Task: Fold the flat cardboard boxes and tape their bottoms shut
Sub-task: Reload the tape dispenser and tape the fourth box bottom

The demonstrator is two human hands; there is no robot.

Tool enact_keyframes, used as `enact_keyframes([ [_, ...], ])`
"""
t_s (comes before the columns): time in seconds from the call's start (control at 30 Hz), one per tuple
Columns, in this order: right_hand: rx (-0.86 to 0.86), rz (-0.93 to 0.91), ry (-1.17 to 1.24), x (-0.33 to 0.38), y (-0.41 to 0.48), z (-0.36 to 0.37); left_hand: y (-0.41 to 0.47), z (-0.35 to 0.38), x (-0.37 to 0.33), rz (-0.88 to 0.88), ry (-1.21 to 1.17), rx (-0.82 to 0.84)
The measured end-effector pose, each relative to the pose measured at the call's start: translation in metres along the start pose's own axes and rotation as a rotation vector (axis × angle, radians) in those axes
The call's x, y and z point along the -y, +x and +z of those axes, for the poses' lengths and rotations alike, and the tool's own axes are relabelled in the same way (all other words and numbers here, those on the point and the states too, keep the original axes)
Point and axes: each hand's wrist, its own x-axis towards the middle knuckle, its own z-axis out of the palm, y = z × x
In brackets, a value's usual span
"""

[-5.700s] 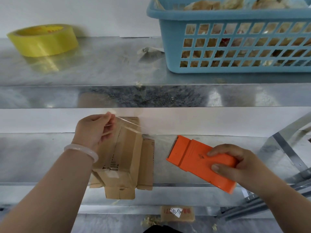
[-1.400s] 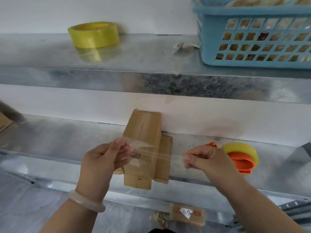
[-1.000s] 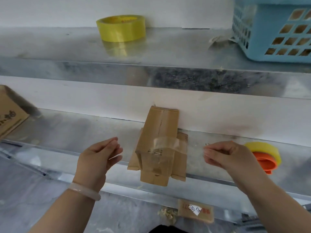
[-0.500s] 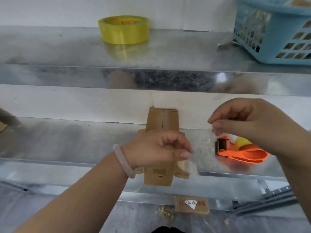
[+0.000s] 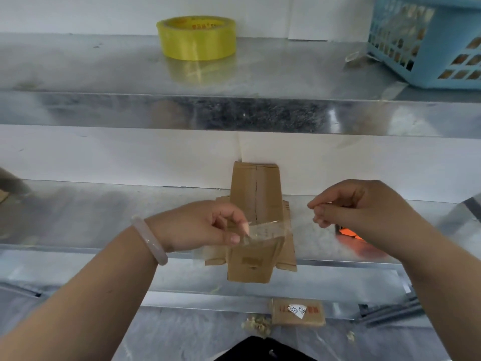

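Note:
A small folded cardboard box stands on the lower metal shelf, its near flaps hanging past the shelf edge. A clear strip of tape lies across the box's near part. My left hand pinches the left end of that strip at the box. My right hand hovers to the right of the box with curled fingers, thumb and forefinger together; whether it holds tape I cannot tell. The orange tape dispenser lies on the shelf, mostly hidden behind my right hand.
A yellow tape roll sits on the upper shelf. A blue basket with several items stands at the upper right. A small labelled cardboard piece and scraps lie on the floor below.
My left hand has shifted left off the box top and now pinches the tape end. My right hand has dropped lower, covering the dispenser. The view has tilted slightly.

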Motion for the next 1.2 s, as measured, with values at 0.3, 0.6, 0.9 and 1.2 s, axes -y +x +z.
enact_keyframes([
  [0.3,-0.122,0.124,0.173,-0.027,0.005,-0.003,-0.006,0.000,0.027,-0.174,-0.081,-0.349],
  [0.6,-0.096,0.205,0.305,-0.068,0.007,0.021,-0.015,0.025,0.054,-0.247,-0.703,-0.673],
  [0.9,-0.078,0.008,0.106,-0.039,-0.001,0.014,0.008,0.065,0.036,-0.316,-0.390,-0.555],
  [1.2,0.140,-0.330,-0.039,0.017,0.007,0.008,0.008,0.048,-0.013,0.226,-0.304,-0.132],
])
